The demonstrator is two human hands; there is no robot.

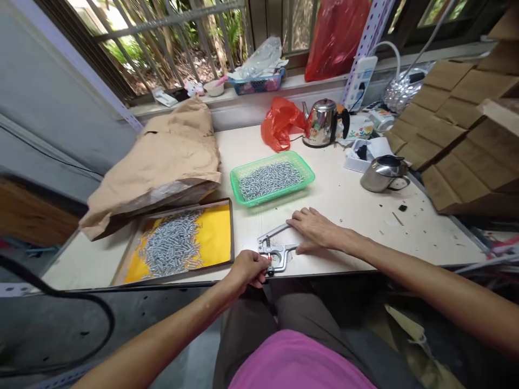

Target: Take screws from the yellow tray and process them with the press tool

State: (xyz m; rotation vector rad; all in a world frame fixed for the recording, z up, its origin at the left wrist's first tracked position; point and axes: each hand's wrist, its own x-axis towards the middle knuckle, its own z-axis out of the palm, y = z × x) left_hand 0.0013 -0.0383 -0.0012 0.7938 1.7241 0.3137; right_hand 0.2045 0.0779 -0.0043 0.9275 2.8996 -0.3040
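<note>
Metal hand pliers (279,249) with a spring between their handles and a C-shaped jaw lie at the table's front edge. My right hand (314,229) grips the handle ends, fingers over the upper one and thumb by the lower one; the handles are spread. At the jaw, beside a small red part and a black knob, my left hand (252,266) has its fingertips pinched together. What sits between those fingertips is too small to make out. Just beyond the pliers stands a green plastic basket (272,196) holding small silver metal pieces.
To the left, a shallow tray (232,229) with a yellow lining holds a heap of similar silver pieces (172,246). Behind it lies a large brown paper bag (162,146). An electric kettle (320,124), a red plastic bag (279,124), a steel pot (381,174) and stacked cardboard (466,140) stand further back.
</note>
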